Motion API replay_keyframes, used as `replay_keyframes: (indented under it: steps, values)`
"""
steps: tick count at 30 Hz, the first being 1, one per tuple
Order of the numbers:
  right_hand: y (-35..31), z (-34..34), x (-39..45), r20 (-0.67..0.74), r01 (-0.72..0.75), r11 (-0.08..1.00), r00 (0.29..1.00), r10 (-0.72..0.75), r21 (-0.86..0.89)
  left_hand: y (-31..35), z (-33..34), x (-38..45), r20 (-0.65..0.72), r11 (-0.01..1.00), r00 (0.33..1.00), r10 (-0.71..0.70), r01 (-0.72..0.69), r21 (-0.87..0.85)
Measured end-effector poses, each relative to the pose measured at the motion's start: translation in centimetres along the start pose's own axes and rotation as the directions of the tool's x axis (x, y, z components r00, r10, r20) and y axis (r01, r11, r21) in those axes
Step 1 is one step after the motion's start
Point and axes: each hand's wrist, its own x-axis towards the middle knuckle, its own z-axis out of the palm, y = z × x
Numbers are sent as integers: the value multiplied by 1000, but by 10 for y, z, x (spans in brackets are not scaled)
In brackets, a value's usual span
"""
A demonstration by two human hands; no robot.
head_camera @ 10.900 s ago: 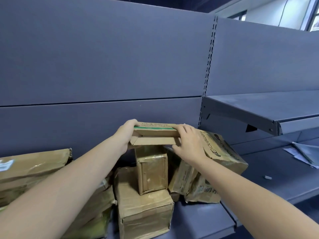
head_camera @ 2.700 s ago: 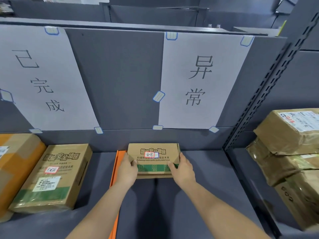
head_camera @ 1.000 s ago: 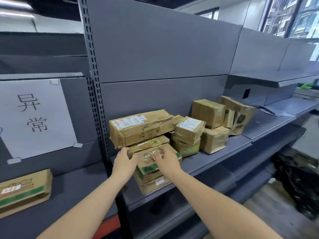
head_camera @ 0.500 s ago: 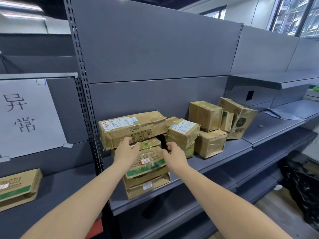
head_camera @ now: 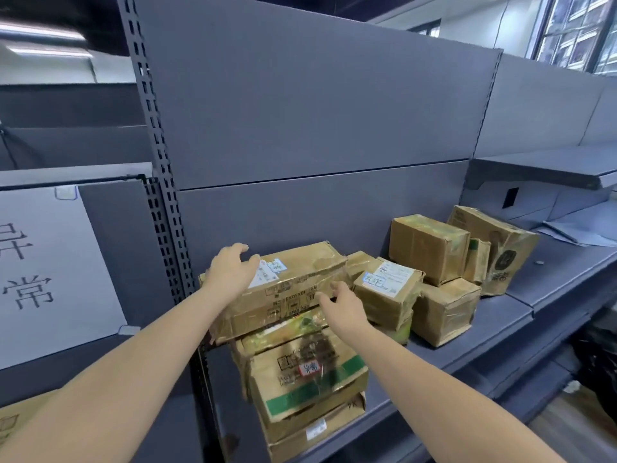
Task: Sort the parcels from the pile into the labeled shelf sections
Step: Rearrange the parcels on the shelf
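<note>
**Trainee:** Which parcel is the step in hand?

**Instructor:** The long parcel (head_camera: 283, 289), as it appears. It lies on top of the pile (head_camera: 384, 295), at its left end, on the grey shelf (head_camera: 500, 329) close to the perforated upright (head_camera: 157, 182). The left hand (head_camera: 232, 274) is over its far left corner with fingers spread and relaxed, grasping nothing; whether it touches the top face cannot be told. The right hand (head_camera: 340, 304) reaches toward the near front edge, fingers released, also holding nothing.

**Trainee:** How is the lift done well?

**Instructor:** Place one hand at each end, thumbs on top and fingers under the lower edge. The wrapping looks glossy with tape, so it is likely slippery; grip the edges, not the flat faces. Lift straight up before drawing it back, because it rests on the green-banded box (head_camera: 310, 375) beneath, and dragging could pull that stack forward off the shelf.

**Trainee:** What writing is legible?

**Instructor:** The white sheet (head_camera: 53, 262) to the left shows 常 below a partly cropped character. The long parcel carries a shipping label (head_camera: 267, 274) with a small sticker; its text is too small to read. The square parcel (head_camera: 387, 295) to the right has a sticker reading 异常. The green-banded box has a red-bordered sticker, blurred. Check the sticker on the long parcel before choosing a section.
</note>
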Motion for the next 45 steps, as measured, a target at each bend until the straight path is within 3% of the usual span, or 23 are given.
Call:
replay_keyframes:
  steps: [6,14,29,34,45]
  values:
    - [-7,40,23,52,-142,988,989,139,54,-23,0,43,79,985,995,-57,43,170]
    - [-20,79,36,47,-163,969,987,156,188,-36,17,63,148,942,986,-70,16,336]
    - [-37,87,30,56,-225,922,974,219,316,-41,22,62,146,957,989,-38,-6,289]
    - [-33,82,26,12,-183,915,982,191,359,-31,20,51,113,960,993,-33,0,280]
    - [-26,44,16,-83,-33,958,995,59,284,-5,15,25,66,989,997,-41,31,147]
